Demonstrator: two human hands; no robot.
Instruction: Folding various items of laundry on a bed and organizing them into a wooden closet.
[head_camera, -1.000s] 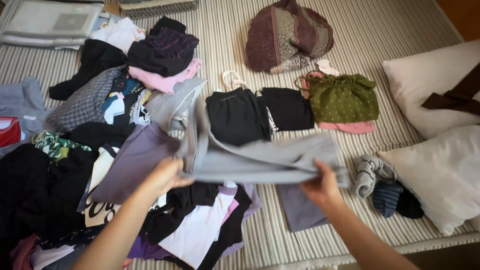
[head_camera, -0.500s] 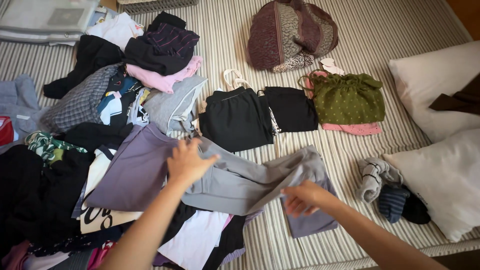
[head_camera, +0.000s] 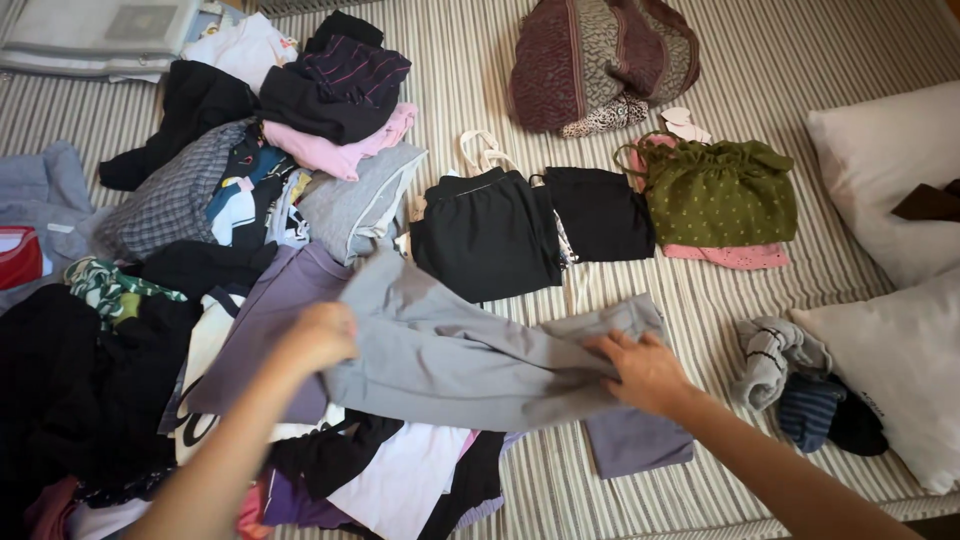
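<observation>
The grey garment (head_camera: 450, 355), held up a second ago, now lies flat under both hands. The left hand (head_camera: 318, 338) has slid back to its left edge; the right hand (head_camera: 645, 372) now presses flat on the fold.

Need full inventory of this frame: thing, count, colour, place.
grey garment: 1, grey, centre, under both hands
folded black clothes: 2, black, above it
green drawstring bag: 1, olive, right of them, on pink cloth
patterned bundle: 1, maroon, top
clothes pile: 1, mixed, left
socks: several, grey and dark, right
pillows: 2, white, right edge
striped bed: 1, beige
left hand: grips garment
right hand: presses garment
</observation>
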